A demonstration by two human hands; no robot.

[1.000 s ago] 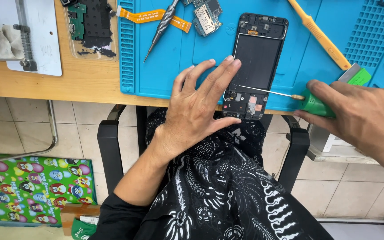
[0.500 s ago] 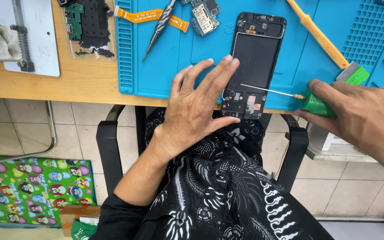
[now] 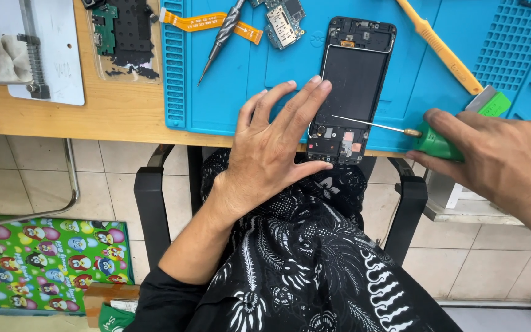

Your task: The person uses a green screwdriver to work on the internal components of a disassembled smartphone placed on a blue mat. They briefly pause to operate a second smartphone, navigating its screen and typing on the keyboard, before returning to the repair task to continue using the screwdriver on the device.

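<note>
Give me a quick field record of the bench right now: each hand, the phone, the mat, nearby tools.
left hand: flat, fingers spread, pressing the opened phone frame's left edge
right hand: grips green-handled screwdriver, tip over the frame's lower part
opened phone frame: back off, lying on the blue mat, lower end at the table edge
blue mat: on wooden table
nearby: orange pry tool, tweezers, circuit board

Opened phone frame and green-handled screwdriver on the blue mat

The phone frame (image 3: 354, 86) lay flat and lengthwise, back cover off, its dark inner panel exposed and small components showing at the near end, which reached the mat's front edge; the screwdriver (image 3: 401, 130) lay nearly level, its thin metal shaft crossing the frame's lower part from the right, tip over the dark panel; its green handle was gripped.
</note>
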